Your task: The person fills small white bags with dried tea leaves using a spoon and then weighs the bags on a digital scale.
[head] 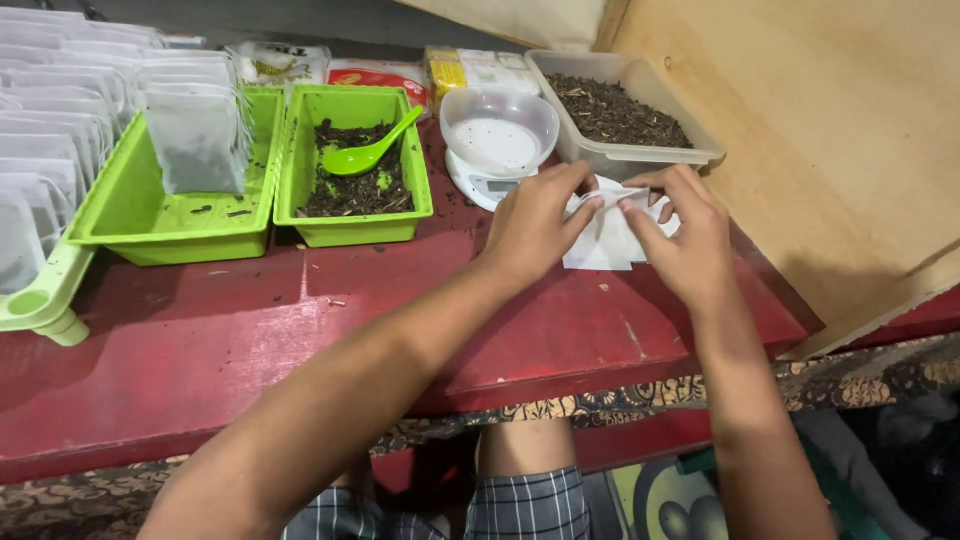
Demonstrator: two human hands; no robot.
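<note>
My left hand [535, 222] and my right hand [683, 235] pinch the top edge of a small white paper bag [612, 232] between thumbs and fingers, over a stack of the same empty bags on the red table [250, 340]. Just beyond my hands stands a small white scale with a clear bowl [497, 135] on it. A green tray [355, 165] to the left holds dark dried leaves and a green spoon [365, 155]. A clear tub [620, 115] at the right back is full of the same dark leaves.
A second green tray [165, 200] holds upright filled white bags [195, 135]. More filled bags [50, 120] line the far left. Packets lie at the back. A plywood board [830, 150] leans on the right. A pale green plastic piece [40, 305] sits front left.
</note>
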